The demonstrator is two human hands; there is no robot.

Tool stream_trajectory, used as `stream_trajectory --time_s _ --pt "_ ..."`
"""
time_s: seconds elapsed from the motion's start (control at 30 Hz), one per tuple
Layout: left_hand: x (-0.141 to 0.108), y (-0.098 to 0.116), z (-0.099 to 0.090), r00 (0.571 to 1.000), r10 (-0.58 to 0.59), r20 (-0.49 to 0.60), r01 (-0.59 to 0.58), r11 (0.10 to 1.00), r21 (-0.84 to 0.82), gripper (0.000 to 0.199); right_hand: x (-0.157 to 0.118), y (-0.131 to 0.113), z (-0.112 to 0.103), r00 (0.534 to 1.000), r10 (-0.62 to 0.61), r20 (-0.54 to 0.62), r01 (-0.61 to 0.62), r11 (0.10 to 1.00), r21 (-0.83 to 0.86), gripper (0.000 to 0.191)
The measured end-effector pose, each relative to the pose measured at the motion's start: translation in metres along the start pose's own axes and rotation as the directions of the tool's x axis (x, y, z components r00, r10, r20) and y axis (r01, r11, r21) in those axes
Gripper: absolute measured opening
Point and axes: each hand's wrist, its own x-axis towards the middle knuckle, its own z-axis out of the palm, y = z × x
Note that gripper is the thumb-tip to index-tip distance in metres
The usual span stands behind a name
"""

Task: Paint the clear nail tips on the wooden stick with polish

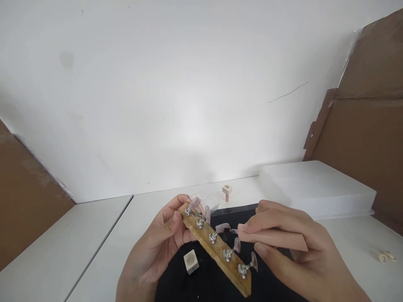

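Observation:
My left hand (157,241) grips the upper left end of a wooden strip (217,258), tilted down to the right. Along it stand several metal nail-tip holders (213,238), each bearing a clear pinkish false nail tip (253,261). Between the thumb and fingers of my right hand (302,243) is a nail polish brush with a long, square, peach-coloured cap (270,238). Its thin stem points left at the middle nail tip (223,227); whether the bristles touch it I cannot tell. Below the strip, a small pale cube (191,261) sits on the black mat (176,287).
Behind the mat stands a pale block on a peach stem (227,192). A translucent white plastic box (317,188) lies at the back right. Small cream-coloured rings (384,256) are on the right of the white table. Brown cardboard panels (362,134) border both sides.

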Motion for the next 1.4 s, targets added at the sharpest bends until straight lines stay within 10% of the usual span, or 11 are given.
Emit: stream_trajectory --time_s 1.4 --pt "0.002 0.002 0.002 0.991 0.076 -0.108 -0.051 0.974 0.22 0.019 0.006 -0.004 -0.002 0.997 0.065 0.041 -0.067 0.996 0.065 0.038"
